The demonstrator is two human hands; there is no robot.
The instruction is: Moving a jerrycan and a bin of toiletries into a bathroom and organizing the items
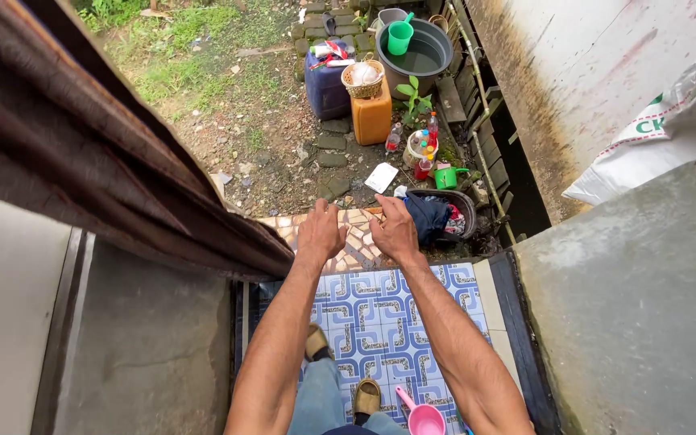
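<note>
My left hand (321,234) and right hand (395,229) hang empty, fingers loose, apart mid-frame. Nearest thing: dark basin (459,211) of crumpled clothes (blue cloth on top), just right of them. Patterned blue tile floor (380,314) runs narrow between grey concrete walls (638,306).

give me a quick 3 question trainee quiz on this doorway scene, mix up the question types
1. True or false: the left hand and right hand each grip a tool.
2. Which thing lies nearest the right hand? A) dark tub of clothes B) orange jerrycan C) large grey basin
3. Fill in: the pink ladle lies on the blue patterned ____, near the person's feet.

Key
1. False: both hands are held out open and empty.
2. A
3. tiles
</note>
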